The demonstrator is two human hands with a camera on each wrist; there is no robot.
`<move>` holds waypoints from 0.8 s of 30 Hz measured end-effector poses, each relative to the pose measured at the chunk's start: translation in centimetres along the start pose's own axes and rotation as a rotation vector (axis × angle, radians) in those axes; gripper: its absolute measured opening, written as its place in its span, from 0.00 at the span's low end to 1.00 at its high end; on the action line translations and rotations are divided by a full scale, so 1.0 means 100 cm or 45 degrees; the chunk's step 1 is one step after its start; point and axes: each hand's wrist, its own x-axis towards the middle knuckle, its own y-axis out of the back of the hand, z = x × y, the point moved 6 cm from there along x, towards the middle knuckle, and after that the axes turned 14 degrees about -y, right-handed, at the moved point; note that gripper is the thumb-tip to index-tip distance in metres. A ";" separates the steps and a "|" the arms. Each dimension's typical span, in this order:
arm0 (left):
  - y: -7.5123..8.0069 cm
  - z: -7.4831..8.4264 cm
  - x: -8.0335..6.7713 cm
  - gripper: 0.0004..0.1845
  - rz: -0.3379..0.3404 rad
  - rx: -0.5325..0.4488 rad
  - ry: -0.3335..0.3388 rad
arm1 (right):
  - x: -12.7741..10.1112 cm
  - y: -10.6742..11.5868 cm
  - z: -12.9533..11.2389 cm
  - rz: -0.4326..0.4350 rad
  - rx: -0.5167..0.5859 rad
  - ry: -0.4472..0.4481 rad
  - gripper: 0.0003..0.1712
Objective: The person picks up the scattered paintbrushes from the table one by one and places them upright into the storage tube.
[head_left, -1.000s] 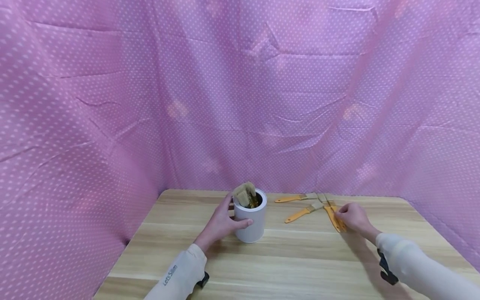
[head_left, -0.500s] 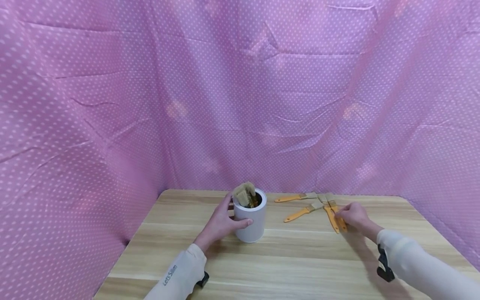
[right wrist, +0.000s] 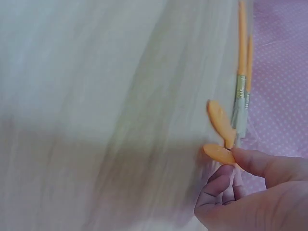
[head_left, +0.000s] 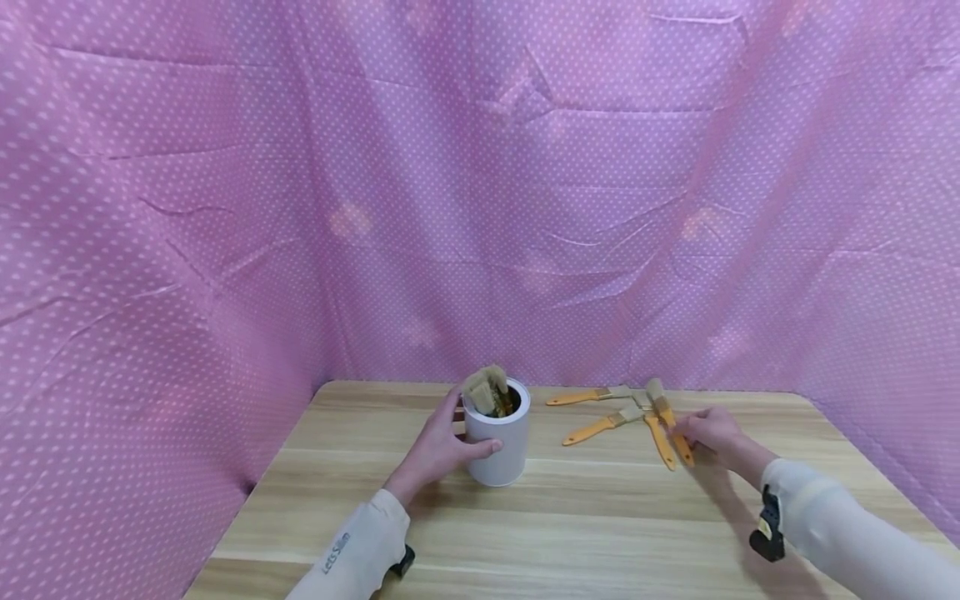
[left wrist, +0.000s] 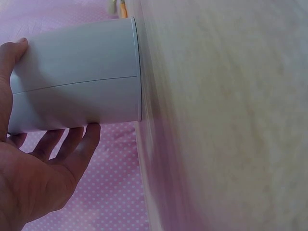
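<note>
Brush (head_left: 671, 427) in right-hand fingers (head_left: 686, 423), handle toward person, bristles away.

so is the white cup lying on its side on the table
No, the white cup stands upright on the table, brushes sticking out of its top, with the left hand wrapped round its side.

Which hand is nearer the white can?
Left. The left hand grips the white can; the right hand is off to its right, pinching a brush.
</note>
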 end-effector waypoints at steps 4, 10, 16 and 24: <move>0.001 -0.001 0.000 0.59 0.005 0.015 0.007 | -0.007 -0.004 -0.011 -0.102 0.098 0.070 0.20; 0.000 0.000 -0.002 0.59 -0.003 0.000 0.000 | -0.022 -0.022 -0.041 -0.232 0.190 0.107 0.20; 0.001 0.000 -0.002 0.59 0.000 -0.005 -0.003 | -0.044 -0.048 -0.081 -0.379 0.296 0.141 0.22; 0.001 0.000 -0.001 0.59 -0.007 -0.002 0.000 | -0.077 -0.083 -0.132 -0.522 0.382 0.251 0.21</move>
